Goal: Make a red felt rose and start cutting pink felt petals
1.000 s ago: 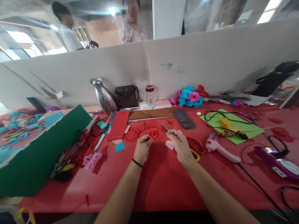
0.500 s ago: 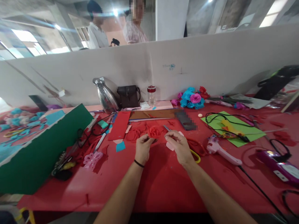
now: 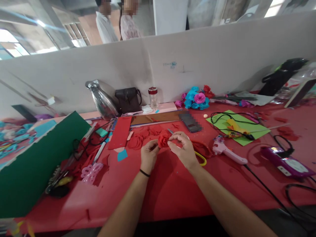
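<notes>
A red paper flower [image 3: 163, 140] is held up between my two hands over the red table. My left hand [image 3: 149, 154] pinches it from the left side, fingers pressed together. At its right edge, the fingertips of my right hand [image 3: 182, 148] touch the petals, fingers bent. Loose red petals [image 3: 135, 141] lie behind and left of my left hand. Scissors with a yellow handle [image 3: 202, 158] lie beside my right hand, partly hidden by it.
A pink glue gun [image 3: 229, 152] lies at the right, near a purple power box [image 3: 287, 163]. Behind stand a steel jug [image 3: 102, 100], a black bag [image 3: 128, 100], a glass bottle [image 3: 153, 98] and blue and pink flowers [image 3: 197, 98]. A green board [image 3: 44, 164] stands left.
My right hand has moved left onto the flower's right edge; before, it was apart from it. The whole view has shifted, and the people behind the wall have changed position.
</notes>
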